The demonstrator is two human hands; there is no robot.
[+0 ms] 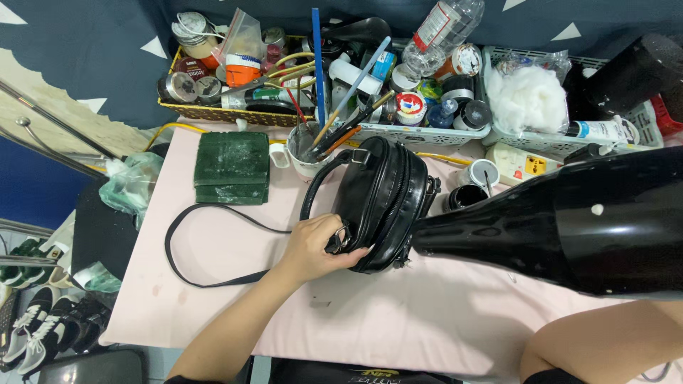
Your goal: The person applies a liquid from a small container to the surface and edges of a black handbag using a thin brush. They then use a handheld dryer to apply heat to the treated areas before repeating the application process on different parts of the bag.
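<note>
Pink tabletop [213,277], our left hand [316,249] clamped on black handbag [380,203], hair dryer [569,227] nozzle against it, right hand unseen

Right hand probably behind dryer [569,227].

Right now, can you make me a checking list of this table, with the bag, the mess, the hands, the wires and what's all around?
Surface: pale pink table, a few small marks.
Job's things: black handbag standing on the table, its strap looped to the left; a big black nozzle points at its side.
Clutter: green block, cup of brushes, baskets of jars and tubes, plastic bottle, white fluff.
Hands: left hand grips the handbag, fingers curled at its end; right hand not seen, only a forearm.
Cables: yellow cord behind the green block.
Surroundings: shoes on the floor, dark curtain.
</note>
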